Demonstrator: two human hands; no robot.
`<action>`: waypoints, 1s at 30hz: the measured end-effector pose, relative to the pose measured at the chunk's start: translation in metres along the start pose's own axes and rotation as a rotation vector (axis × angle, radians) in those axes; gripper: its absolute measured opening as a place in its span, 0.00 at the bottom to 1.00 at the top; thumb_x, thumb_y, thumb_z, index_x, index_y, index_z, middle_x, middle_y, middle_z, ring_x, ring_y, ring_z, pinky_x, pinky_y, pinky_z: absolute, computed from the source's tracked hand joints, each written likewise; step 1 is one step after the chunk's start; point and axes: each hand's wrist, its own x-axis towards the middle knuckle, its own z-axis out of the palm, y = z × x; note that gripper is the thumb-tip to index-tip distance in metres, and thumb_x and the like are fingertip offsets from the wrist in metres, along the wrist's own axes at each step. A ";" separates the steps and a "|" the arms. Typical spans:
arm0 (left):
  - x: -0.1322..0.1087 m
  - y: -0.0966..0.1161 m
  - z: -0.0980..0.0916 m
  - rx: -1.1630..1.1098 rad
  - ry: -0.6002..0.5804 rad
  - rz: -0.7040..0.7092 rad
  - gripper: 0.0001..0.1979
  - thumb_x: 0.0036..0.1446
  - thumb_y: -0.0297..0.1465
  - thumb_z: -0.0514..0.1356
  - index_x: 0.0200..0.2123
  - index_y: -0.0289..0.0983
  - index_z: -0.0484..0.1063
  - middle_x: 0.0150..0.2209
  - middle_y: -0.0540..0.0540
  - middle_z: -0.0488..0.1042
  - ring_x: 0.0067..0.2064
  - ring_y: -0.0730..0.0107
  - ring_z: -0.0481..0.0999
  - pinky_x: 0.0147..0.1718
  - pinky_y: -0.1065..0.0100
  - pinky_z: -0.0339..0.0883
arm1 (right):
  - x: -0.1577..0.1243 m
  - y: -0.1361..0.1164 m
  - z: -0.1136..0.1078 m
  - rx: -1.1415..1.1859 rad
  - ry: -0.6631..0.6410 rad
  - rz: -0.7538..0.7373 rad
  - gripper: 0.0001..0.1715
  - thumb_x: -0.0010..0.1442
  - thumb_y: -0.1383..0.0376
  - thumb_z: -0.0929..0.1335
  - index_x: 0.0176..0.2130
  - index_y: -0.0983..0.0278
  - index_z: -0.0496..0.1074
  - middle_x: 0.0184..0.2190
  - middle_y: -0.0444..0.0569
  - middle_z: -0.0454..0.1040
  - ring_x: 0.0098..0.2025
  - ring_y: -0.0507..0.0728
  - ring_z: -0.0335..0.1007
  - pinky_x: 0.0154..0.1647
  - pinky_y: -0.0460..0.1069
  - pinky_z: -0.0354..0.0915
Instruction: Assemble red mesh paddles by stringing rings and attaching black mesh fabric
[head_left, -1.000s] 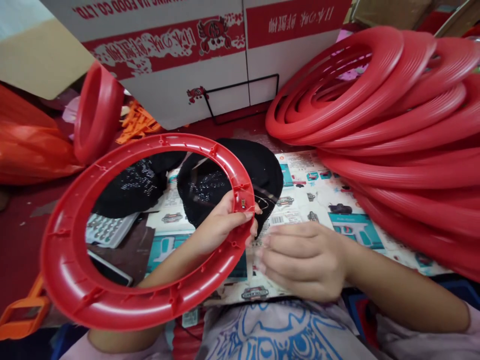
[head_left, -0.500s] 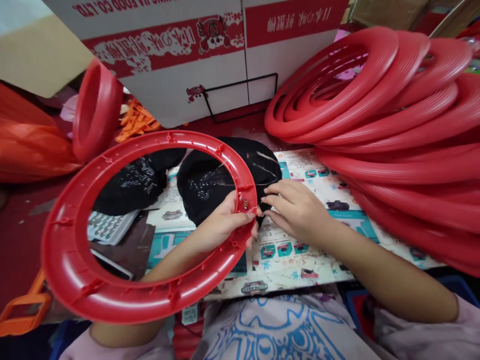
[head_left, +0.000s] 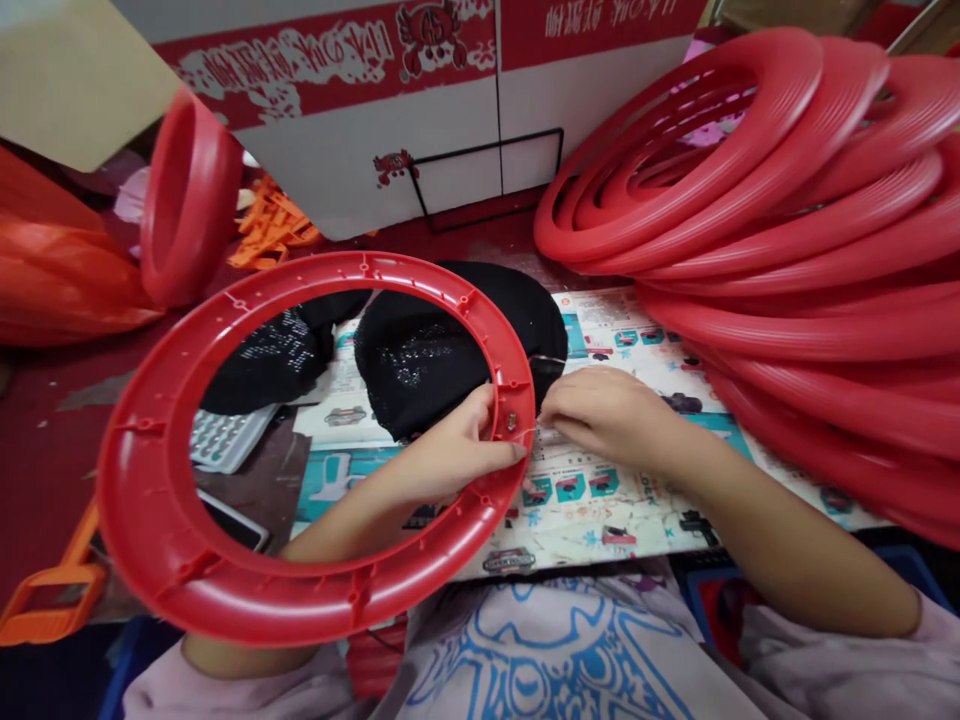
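Note:
A red plastic ring (head_left: 300, 605), its hollow ribbed side facing up, is tilted in front of me. My left hand (head_left: 472, 450) reaches through its opening and grips the right side, thumb on top and fingers partly hidden beneath. Close to that thumb, a small brass-coloured metal piece (head_left: 512, 421) sits in the ring's channel. My right hand (head_left: 600, 412) is just right of the ring, fingertips pinched together on a fine pale thread (head_left: 528, 431) that runs to the ring. Behind them lies a black cloth piece (head_left: 420, 370) with shiny dots, a thin strand across its right edge.
Many red rings (head_left: 750, 230) are heaped at right. A printed cardboard sheet (head_left: 450, 560) covers the tabletop. At left are a calculator (head_left: 232, 440), a phone (head_left: 232, 522), an orange plastic part (head_left: 56, 600) and another red ring (head_left: 191, 200). A white carton (head_left: 337, 180) stands behind.
The ring and my left hand have shifted slightly right. My right hand's fingers, spread before, have closed together beside the ring. The long strand over the black cloth has moved.

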 end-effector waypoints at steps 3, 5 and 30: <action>0.001 -0.001 -0.001 -0.019 -0.031 -0.001 0.22 0.49 0.27 0.66 0.44 0.38 0.59 0.31 0.48 0.76 0.30 0.63 0.81 0.28 0.66 0.75 | -0.001 -0.004 -0.005 0.079 -0.121 0.045 0.11 0.62 0.70 0.63 0.37 0.66 0.75 0.32 0.49 0.76 0.34 0.53 0.70 0.36 0.47 0.62; 0.001 -0.002 -0.001 -0.014 -0.030 0.007 0.23 0.49 0.27 0.66 0.44 0.38 0.58 0.32 0.47 0.77 0.33 0.61 0.81 0.29 0.66 0.76 | -0.002 -0.006 -0.006 0.090 -0.109 0.033 0.12 0.63 0.69 0.62 0.38 0.66 0.75 0.32 0.49 0.75 0.34 0.53 0.70 0.35 0.46 0.63; 0.000 0.002 0.001 0.102 -0.081 -0.091 0.26 0.52 0.33 0.65 0.47 0.40 0.52 0.28 0.53 0.73 0.23 0.69 0.76 0.24 0.62 0.76 | -0.016 0.022 -0.051 0.656 0.611 0.235 0.15 0.54 0.54 0.73 0.24 0.62 0.77 0.15 0.40 0.66 0.17 0.46 0.59 0.18 0.44 0.54</action>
